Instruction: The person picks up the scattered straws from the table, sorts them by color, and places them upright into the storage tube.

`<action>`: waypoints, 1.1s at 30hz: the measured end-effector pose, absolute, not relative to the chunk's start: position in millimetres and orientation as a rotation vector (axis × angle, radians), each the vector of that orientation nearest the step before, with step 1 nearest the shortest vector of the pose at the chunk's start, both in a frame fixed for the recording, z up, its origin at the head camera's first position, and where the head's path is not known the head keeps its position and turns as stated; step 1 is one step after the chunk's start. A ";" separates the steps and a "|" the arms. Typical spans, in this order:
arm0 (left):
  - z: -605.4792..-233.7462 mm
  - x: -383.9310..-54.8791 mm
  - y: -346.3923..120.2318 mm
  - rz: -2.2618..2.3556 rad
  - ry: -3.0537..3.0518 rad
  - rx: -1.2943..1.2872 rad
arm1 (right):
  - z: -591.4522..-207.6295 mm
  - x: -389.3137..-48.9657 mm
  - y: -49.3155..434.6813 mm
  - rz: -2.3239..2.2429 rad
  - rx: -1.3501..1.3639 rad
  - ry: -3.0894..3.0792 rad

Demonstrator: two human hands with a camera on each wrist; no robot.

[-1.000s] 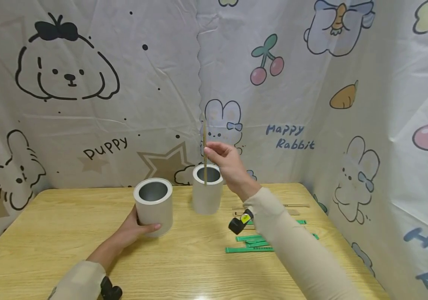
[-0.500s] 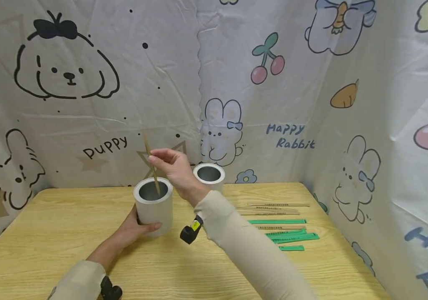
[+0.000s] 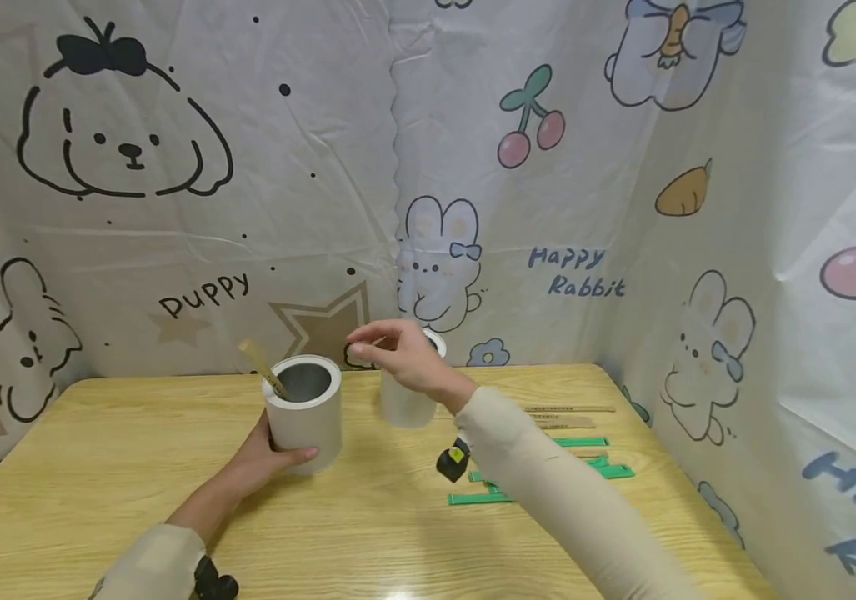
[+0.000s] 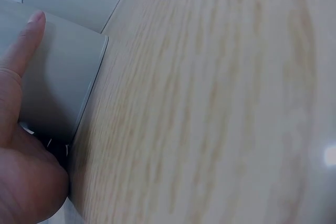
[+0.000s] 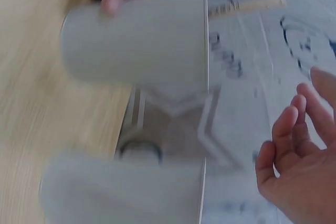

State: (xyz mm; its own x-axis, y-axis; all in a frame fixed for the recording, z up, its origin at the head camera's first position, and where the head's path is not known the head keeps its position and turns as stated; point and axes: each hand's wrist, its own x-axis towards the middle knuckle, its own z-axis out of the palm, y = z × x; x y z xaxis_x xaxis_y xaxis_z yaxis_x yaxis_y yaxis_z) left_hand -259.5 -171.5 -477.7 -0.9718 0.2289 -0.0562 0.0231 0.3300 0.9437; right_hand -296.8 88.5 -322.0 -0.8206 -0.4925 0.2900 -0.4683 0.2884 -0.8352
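Observation:
My left hand (image 3: 258, 462) grips the side of a white cylindrical canister (image 3: 315, 429) with a thick rim and grey inside. In the left wrist view my thumb (image 4: 26, 45) lies along its wall. One slim tan stick (image 3: 266, 369) with small print leans in the canister, its upper end poking out over the left of the rim. My right hand (image 3: 408, 362) hangs in the air, fingers loosely bent and holding nothing. It partly covers a second white canister (image 3: 405, 404) behind it. The right wrist view shows those fingers apart from both canisters.
On the right of the wooden table (image 3: 367, 533) lie several flat green strips (image 3: 615, 472) and tan strips (image 3: 563, 422), partly hidden by my right sleeve. A printed cloth (image 3: 322, 208) hangs behind the table and along its right side.
My right hand carried the tan stick left from over the rear canister to the front one, let it go inside, then moved back right. The left hand keeps its grip.

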 end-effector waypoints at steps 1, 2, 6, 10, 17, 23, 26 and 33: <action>-477.2 -259.1 -171.3 1.702 2.415 0.234 | -321.5 -298.2 101.0 -1.612 -0.914 2.504; -477.2 -258.8 -171.0 1.700 2.419 0.234 | -321.4 -299.8 114.0 -1.614 -0.890 2.509; -477.5 -257.8 -170.9 1.713 2.414 0.222 | -327.9 -307.6 168.5 -1.617 -0.751 2.527; -478.0 -256.7 -171.5 1.741 2.398 0.220 | -346.0 -314.7 222.4 -1.572 -0.595 2.592; -477.8 -257.7 -171.8 1.754 2.398 0.248 | -401.1 -323.1 296.5 -1.349 -0.352 2.738; -479.6 -258.7 -170.0 1.765 2.385 0.241 | -437.5 -327.3 333.3 -1.212 -0.245 2.827; -481.3 -258.2 -169.8 1.766 2.385 0.224 | -446.1 -327.2 344.9 -1.147 -0.196 2.856; -480.6 -259.6 -173.0 1.753 2.407 0.208 | -450.5 -330.8 352.7 -0.930 -0.037 2.950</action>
